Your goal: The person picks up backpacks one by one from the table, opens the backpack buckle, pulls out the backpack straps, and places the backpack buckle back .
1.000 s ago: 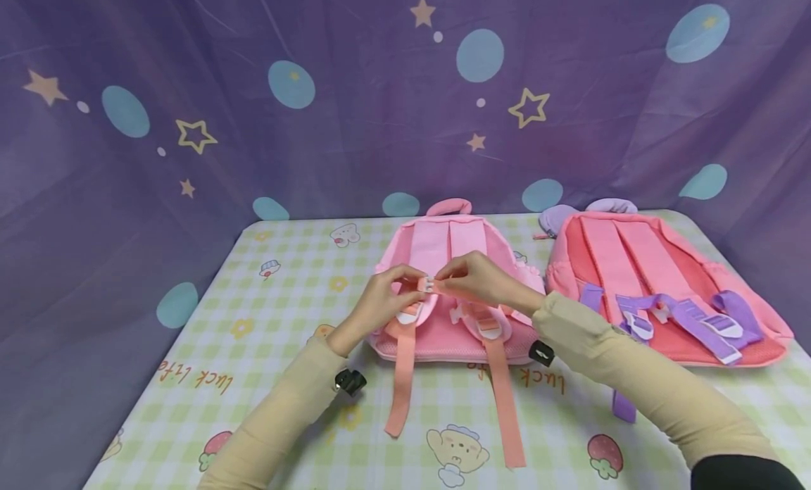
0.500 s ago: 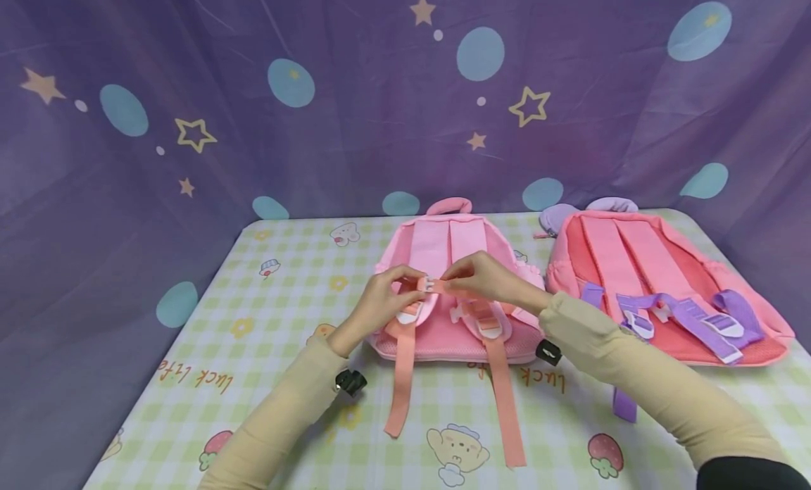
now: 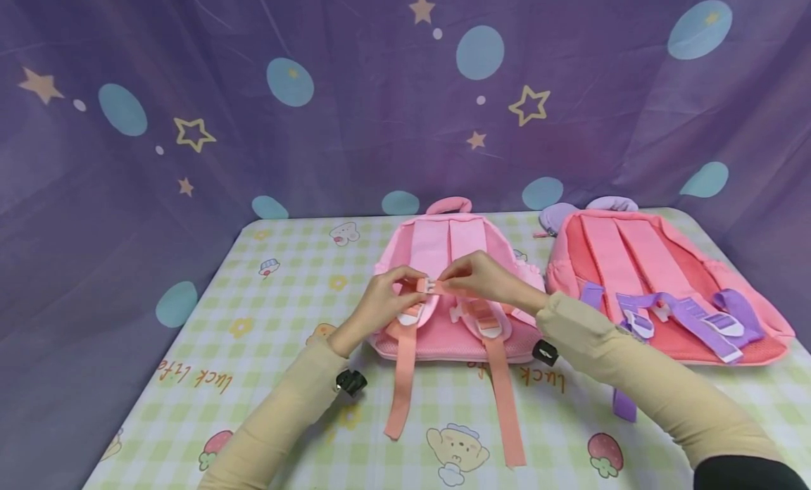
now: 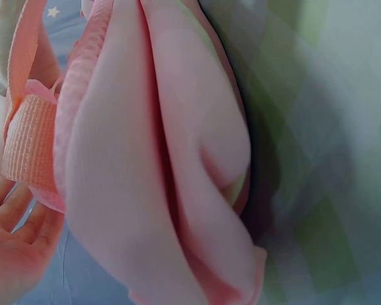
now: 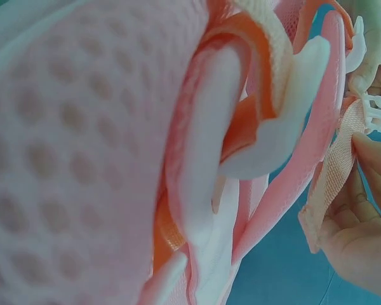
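Observation:
On the table lies a pink backpack, back panel and shoulder straps facing up. Over its left shoulder strap my left hand pinches a small white buckle at the end of an orange strap. From the right, my right hand pinches the orange strap close to that buckle. Prongs of the white buckle show in the right wrist view. Whether the buckle's two halves are joined is too small to tell. In the left wrist view, my left hand appears beside orange webbing.
A second, coral backpack with purple straps lies to the right. Two loose orange strap tails hang toward the table's front. A checked cloth covers the table, and a purple starry curtain stands behind it.
My right hand has shifted slightly right, and a little more orange strap shows between it and the buckle. The left hand stays in place; both keep their pinch.

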The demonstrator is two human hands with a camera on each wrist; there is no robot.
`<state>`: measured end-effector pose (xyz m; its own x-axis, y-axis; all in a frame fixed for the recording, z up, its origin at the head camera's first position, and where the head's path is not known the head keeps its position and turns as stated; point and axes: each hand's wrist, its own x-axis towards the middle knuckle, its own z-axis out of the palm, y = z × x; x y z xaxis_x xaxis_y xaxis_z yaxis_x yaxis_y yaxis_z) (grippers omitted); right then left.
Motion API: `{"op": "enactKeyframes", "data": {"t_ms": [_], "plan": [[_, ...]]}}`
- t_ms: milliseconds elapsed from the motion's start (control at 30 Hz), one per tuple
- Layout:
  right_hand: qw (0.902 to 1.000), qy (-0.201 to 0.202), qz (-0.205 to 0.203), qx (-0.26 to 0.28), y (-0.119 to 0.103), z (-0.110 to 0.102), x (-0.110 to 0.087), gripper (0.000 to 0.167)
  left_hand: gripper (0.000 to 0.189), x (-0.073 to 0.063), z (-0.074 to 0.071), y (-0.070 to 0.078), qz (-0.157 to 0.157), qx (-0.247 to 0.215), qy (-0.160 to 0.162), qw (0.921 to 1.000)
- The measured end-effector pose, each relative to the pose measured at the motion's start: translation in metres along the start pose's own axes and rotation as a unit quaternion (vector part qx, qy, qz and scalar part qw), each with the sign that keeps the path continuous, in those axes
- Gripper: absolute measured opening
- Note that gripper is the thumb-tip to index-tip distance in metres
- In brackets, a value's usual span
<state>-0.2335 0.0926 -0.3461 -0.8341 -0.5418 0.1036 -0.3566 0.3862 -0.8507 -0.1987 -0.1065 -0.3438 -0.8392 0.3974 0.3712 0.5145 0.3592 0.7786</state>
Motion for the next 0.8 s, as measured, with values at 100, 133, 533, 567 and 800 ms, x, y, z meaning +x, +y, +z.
{"op": "enactKeyframes", "data": {"t_ms": [100,133,533,567,800], "plan": [[1.0,0.003,0.001,0.0,0.003,0.001,0.002,0.013,0.021,0.0,0.0,0.003,-0.009,0.003,-0.002,1.0],[1.0,0.005,0.001,0.001,0.008,0.002,0.004,0.013,0.021,0.0,0.0,0.004,-0.011,0.005,-0.003,0.9999],[0.9997,0.003,0.014,-0.022,0.01,-0.001,0.001,0.014,0.02,-0.001,0.001,0.004,-0.006,0.012,-0.013,0.9998],[0.9996,0.002,0.013,-0.025,0.01,-0.001,0.001,0.014,0.02,-0.001,0.001,0.003,-0.005,0.013,-0.012,0.9998],[0.9991,0.005,0.012,-0.041,0.014,-0.004,-0.002,0.013,0.02,-0.001,0.001,0.003,-0.008,0.016,-0.012,0.9998]]}}
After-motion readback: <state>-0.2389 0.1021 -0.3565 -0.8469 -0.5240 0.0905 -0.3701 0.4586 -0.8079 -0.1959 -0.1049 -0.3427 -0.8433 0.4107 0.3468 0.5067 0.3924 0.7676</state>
